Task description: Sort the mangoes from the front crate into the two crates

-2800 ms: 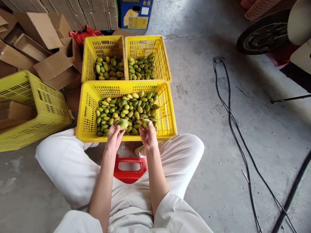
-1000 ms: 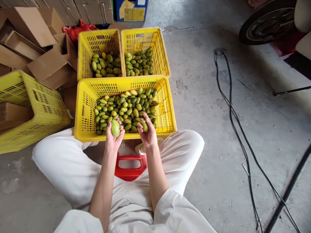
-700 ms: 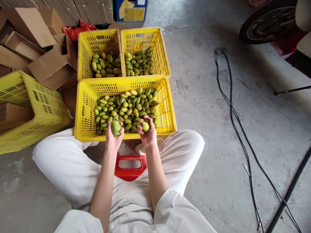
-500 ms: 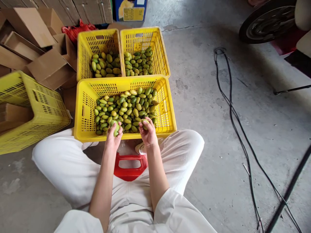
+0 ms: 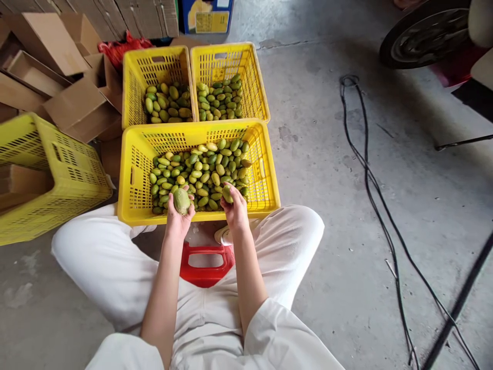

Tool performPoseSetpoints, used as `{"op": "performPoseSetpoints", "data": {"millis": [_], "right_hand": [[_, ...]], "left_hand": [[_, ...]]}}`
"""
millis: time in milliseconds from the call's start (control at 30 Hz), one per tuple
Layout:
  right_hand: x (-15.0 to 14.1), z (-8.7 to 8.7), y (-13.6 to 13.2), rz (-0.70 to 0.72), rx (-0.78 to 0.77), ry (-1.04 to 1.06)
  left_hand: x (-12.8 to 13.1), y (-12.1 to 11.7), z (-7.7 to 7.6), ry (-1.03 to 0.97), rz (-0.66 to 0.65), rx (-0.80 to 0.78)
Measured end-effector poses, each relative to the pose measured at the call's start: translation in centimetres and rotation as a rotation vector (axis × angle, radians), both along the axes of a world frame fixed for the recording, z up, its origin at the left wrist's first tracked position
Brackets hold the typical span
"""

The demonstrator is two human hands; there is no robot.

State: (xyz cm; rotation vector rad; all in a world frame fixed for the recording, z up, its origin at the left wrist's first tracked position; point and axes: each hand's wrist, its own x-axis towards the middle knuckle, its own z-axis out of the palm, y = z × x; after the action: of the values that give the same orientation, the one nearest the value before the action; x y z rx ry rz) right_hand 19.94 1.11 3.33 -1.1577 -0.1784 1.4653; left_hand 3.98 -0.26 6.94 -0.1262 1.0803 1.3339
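My left hand (image 5: 177, 218) is closed round a pale green oval fruit (image 5: 182, 201), which looks like a small mango and is larger than most in the crate. In my right hand (image 5: 236, 213) is a smaller green fruit (image 5: 227, 193), pinched between thumb and fingers. Both hands hover over the near edge of a yellow plastic crate (image 5: 128, 203). Inside that crate lie many loose green and yellowish fruits (image 5: 200, 174) of the same oval kind. The exact kind of fruit cannot be told for certain.
Two yellow crates, left (image 5: 133, 87) and right (image 5: 258, 85), stand behind, holding similar fruits. Another yellow crate (image 5: 77, 174) with cardboard sits left, near open cardboard boxes (image 5: 73, 105). A red plastic stool (image 5: 204, 275) is between my legs. Black cables (image 5: 365, 169) and a wheel (image 5: 423, 36) are right.
Both hands keep hold of a fruit each and turn it in the fingers, so different sides show. The view has shifted slightly since the oldest frame. The crates stay put.
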Motion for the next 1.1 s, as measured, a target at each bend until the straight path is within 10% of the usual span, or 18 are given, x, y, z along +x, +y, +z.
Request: {"op": "performPoseSetpoints", "data": {"millis": [433,833,1100], "right_hand": [[0.9,0.4,-0.2,0.036,0.022,0.003],[2.2,1.5,-0.2,0.056,0.010,0.476],[2.5,0.4,-0.3,0.000,0.021,0.337]], "left_hand": [[0.7,-0.5,-0.2,-0.043,-0.112,0.043],[-0.7,-1.1,-2.4,0.030,-0.023,0.191],[-0.7,-1.1,-2.0,-0.001,0.002,0.097]]}}
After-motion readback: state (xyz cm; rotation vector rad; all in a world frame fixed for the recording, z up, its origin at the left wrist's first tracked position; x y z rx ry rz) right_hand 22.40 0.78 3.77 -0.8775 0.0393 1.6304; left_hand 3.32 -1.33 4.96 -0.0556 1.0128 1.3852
